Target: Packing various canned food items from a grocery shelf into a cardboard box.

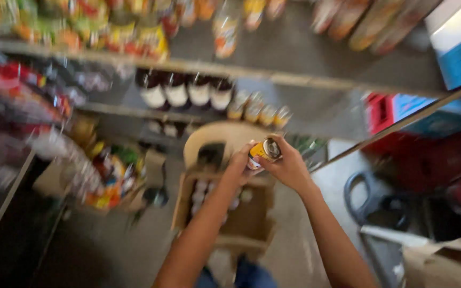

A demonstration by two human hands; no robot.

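A small yellow can with a silver top [264,150] is held in both hands above an open cardboard box [252,218]. My left hand [239,162] grips its left side and my right hand [286,166] wraps its right side. The box sits on a stool-like stand below and holds several round-topped cans [201,192]. The picture is blurred by motion.
Shop shelves [198,68] run across the top, with dark jars [177,90], a row of small yellow cans [257,111] and bottles above. Packed goods [108,176] crowd the left. Red and blue cartons [401,109] and a black handle [369,200] lie right.
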